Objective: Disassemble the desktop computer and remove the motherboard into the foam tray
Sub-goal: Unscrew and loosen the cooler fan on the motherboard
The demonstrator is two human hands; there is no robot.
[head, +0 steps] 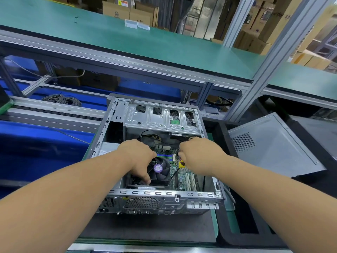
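Observation:
The desktop case [164, 194] lies open on its side in front of me. Inside, the green motherboard [182, 177] carries a black CPU cooler [160, 170] with a purple-labelled fan. My left hand [138, 157] reaches into the case and grips the cooler, fingers over its top edge and thumb at its lower left corner. My right hand [198, 156] holds a yellow-handled screwdriver [181, 164], whose dark shaft slants down-left toward the board beside the cooler. Its fingertips are hidden near the memory slots. A black foam tray [246, 240] lies to the right of the case.
The removed grey side panel [273, 148] leans on the black foam at right. A drive cage [160, 115] fills the case's far end. A green shelf [127, 39] on aluminium posts hangs overhead. A conveyor rail [54, 110] and blue surface lie to the left.

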